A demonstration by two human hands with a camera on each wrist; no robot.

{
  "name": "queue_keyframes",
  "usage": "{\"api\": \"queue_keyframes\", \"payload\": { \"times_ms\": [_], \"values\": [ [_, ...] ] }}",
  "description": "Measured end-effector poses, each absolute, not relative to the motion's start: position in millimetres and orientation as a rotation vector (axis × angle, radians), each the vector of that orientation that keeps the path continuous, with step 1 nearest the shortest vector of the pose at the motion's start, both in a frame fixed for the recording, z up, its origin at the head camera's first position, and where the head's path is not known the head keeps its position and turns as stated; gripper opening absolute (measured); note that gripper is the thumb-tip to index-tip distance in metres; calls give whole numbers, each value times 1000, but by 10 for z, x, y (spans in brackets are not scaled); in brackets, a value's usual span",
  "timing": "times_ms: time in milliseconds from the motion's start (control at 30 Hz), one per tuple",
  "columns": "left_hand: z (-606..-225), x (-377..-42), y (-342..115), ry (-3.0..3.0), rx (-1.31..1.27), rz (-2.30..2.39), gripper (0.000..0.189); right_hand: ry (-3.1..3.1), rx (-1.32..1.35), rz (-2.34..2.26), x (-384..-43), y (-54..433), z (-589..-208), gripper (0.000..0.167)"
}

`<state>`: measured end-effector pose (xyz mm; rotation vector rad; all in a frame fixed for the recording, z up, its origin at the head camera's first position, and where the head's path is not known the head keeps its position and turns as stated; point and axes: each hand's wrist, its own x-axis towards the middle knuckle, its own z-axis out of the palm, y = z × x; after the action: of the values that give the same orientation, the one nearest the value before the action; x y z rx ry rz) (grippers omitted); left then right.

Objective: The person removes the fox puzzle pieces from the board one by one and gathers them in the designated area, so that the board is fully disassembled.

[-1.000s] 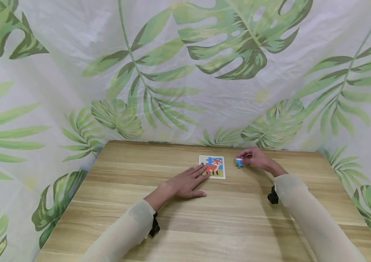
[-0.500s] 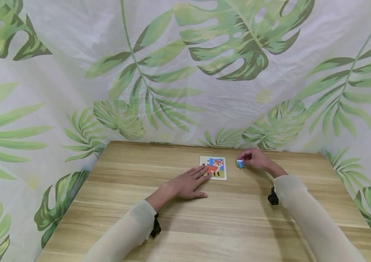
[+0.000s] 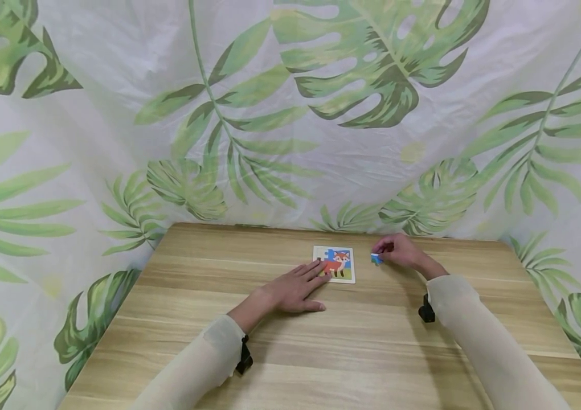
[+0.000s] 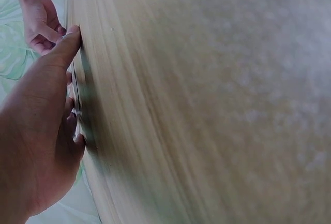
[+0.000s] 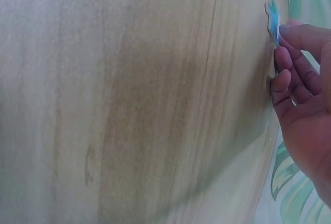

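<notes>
A small square fox jigsaw puzzle [image 3: 340, 263] in a white frame lies flat near the table's far side; its upper left part shows a pale gap with no piece. My left hand [image 3: 298, 287] rests flat with fingers straight, its fingertips over the puzzle's lower left corner. To the right of the puzzle, my right hand [image 3: 400, 252] pinches a blue and green puzzle piece [image 3: 376, 259] between thumb and fingers. In the right wrist view the puzzle piece [image 5: 273, 21] stands out past the thumb, close over the tabletop, with the other fingers curled below.
The wooden table [image 3: 270, 239] ends at the back against a hanging leaf-print cloth [image 3: 249, 131], which also runs down both sides. A small black wrist camera [image 3: 243, 357] sits under the left sleeve, another black camera [image 3: 426, 310] under the right.
The puzzle piece in my right hand has tilted and now sits slightly lower, showing less of its face. My left hand stays on the puzzle. The head view has shifted a little.
</notes>
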<state>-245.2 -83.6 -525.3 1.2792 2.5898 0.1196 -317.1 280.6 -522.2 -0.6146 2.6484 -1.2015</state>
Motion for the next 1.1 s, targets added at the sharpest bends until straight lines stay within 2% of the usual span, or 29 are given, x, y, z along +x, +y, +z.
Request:
{"api": "queue_keyframes", "payload": {
  "times_ms": [700,1100],
  "values": [
    [-5239,-2441,-836,2589,1295,141,83,2713,-657,-1105,-3175,2484,-5035,21],
    [-5219,-2433,-753,2593,1298,119,82,2627,-909,-1072,-3251,2144,-5027,24]
  ]
}}
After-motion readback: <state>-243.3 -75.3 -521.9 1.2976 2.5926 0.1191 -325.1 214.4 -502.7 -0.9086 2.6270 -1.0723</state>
